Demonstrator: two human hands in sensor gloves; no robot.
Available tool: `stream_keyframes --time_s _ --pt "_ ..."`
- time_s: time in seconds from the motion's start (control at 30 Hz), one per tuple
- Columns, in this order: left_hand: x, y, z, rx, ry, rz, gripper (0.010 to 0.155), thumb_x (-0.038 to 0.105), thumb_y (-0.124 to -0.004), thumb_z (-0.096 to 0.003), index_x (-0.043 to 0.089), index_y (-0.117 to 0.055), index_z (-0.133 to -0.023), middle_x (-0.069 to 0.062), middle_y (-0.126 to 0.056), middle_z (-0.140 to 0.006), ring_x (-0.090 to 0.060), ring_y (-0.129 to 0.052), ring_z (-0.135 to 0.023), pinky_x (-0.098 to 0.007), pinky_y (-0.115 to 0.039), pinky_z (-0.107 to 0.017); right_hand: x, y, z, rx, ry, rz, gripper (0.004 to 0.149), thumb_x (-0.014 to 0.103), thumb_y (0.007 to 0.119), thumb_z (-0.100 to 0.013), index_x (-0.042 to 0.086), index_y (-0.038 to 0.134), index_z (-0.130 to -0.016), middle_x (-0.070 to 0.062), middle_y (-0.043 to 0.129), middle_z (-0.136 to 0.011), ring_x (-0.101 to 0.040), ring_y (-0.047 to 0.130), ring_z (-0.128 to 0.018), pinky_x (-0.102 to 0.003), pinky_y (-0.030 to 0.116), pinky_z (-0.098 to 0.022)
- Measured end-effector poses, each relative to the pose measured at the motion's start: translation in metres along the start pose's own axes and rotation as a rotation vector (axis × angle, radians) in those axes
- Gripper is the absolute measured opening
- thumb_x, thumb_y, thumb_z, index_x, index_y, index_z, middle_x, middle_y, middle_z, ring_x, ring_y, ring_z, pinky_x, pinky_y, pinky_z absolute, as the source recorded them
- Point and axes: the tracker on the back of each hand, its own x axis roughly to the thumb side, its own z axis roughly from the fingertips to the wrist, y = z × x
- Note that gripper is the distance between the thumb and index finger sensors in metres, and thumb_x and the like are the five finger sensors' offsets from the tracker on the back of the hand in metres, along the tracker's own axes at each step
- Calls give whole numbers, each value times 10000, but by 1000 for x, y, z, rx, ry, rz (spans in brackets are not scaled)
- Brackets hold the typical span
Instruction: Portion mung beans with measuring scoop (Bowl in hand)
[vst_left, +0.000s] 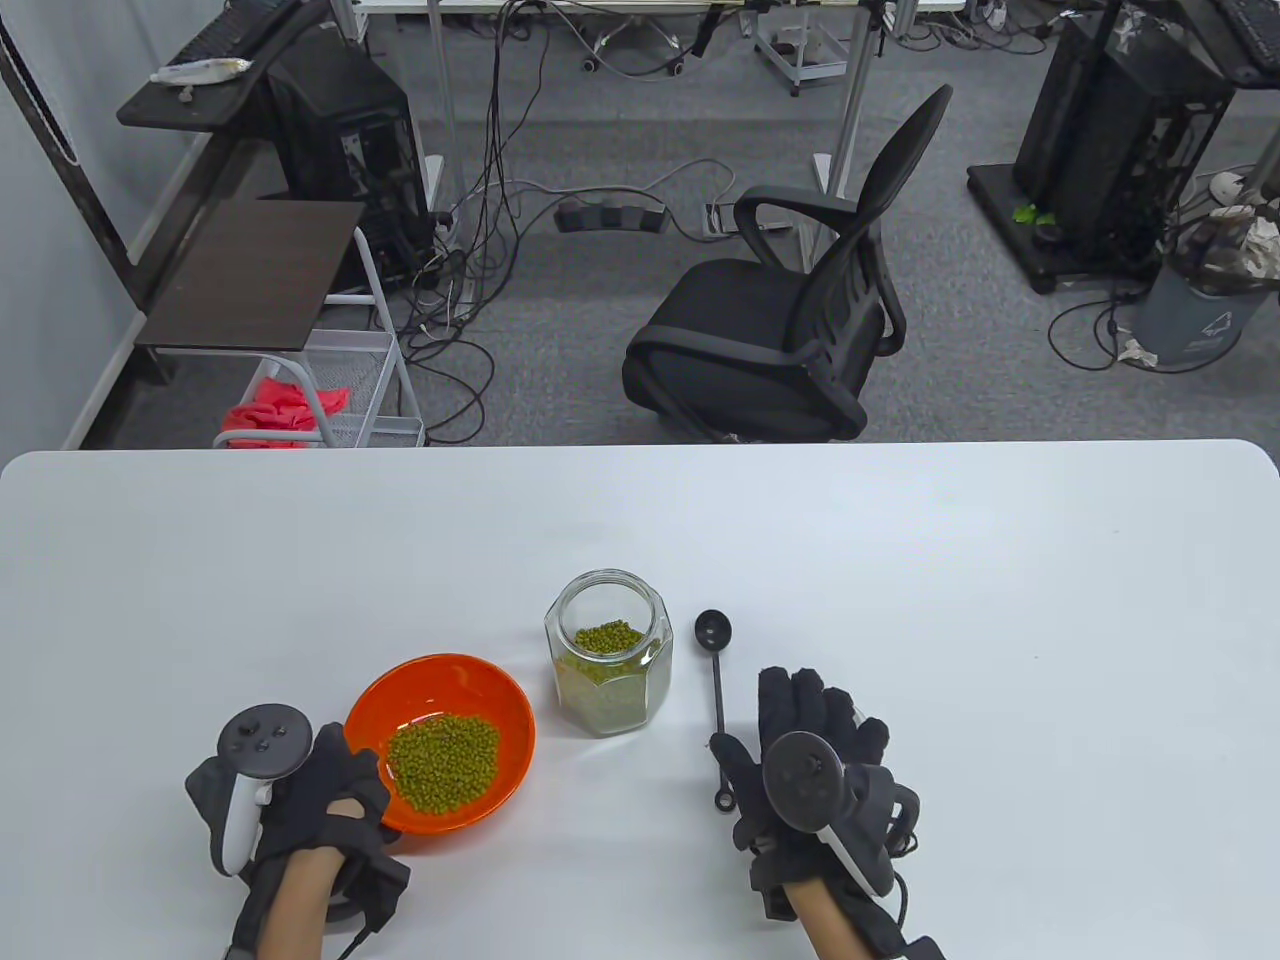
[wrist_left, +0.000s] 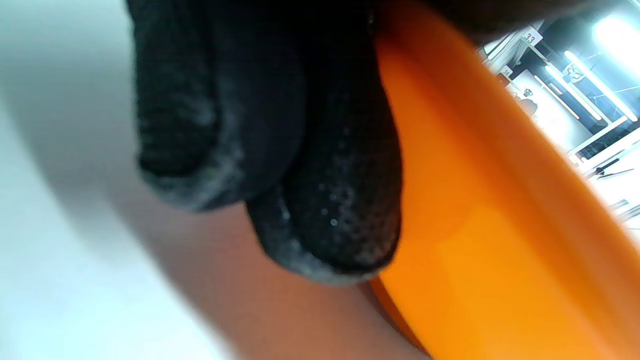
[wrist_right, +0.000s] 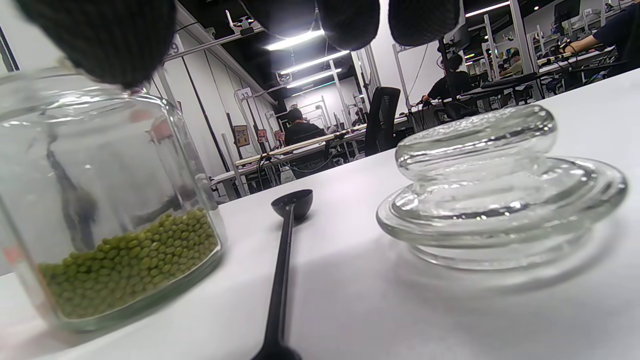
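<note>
Two gloved hands low on the white counter (vst_left: 900, 560); over on the left, the left hand (vst_left: 300, 800) grips the near-left rim of the orange bowl (vst_left: 470, 690), fingers (wrist_left: 330, 210) pressed to its outer wall, mung beans (vst_left: 443, 760) heaped inside; centre, the open glass jar (vst_left: 608, 665) stands just beside the bowl, part-filled with beans; the black measuring scoop (vst_left: 716, 690) lies flat right of the jar, cup pointing away; the right hand (vst_left: 815, 770) rests over a glass lid (wrist_right: 500, 185), thumb touching the scoop's handle, fingers loose, grasping nothing.
</note>
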Motion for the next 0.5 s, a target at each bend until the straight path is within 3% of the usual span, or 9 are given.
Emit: stream_keyframes --time_s 0.5 --pt "-2 0 0 39 49 -87 647 356 -758 -519 3 -544 -1017 -27 -925 -733 -39 -1176 -175 -145 -1023 -109 -3 -1 1 0 12 -10 781 514 841 -410 134 594 -1046 -229 571 -1077 -543 605 -978 -794 398 -638"
